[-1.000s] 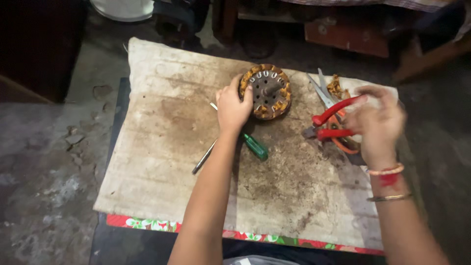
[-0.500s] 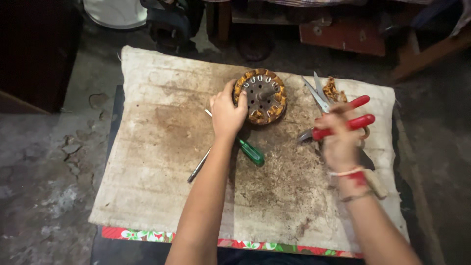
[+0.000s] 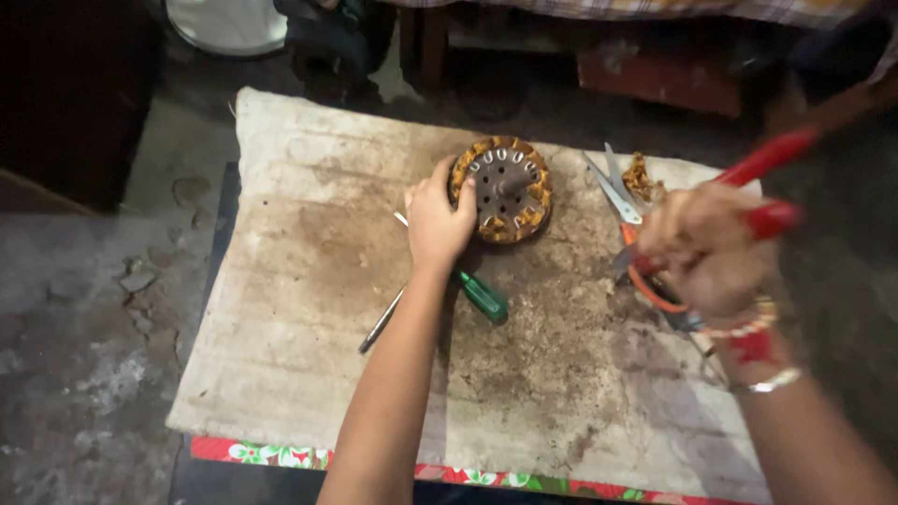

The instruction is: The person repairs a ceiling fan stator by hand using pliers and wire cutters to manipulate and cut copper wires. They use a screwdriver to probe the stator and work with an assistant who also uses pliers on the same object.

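My left hand [image 3: 438, 221] grips the left edge of a round motor stator [image 3: 503, 189] with copper windings, lying flat on a stained cloth [image 3: 318, 281]. Blurred and lifted above the cloth's right side, my right hand [image 3: 703, 248] is closed around red-handled pliers [image 3: 762, 187], whose handles point up to the right. A green-handled screwdriver [image 3: 479, 292] lies just below my left wrist. Beside it rests a thin metal tool [image 3: 381, 321].
Scissors [image 3: 610, 187] with an orange handle loop [image 3: 652, 290] lie right of the stator, next to a clump of copper wire [image 3: 640, 178]. The cloth covers a low board with a floral-edged mat [image 3: 281, 456]. A white round object [image 3: 227, 23] and dark clutter stand beyond.
My right hand has raised the red pliers and swung their handles up to the right. The left hand stays on the stator. The view has shifted slightly.
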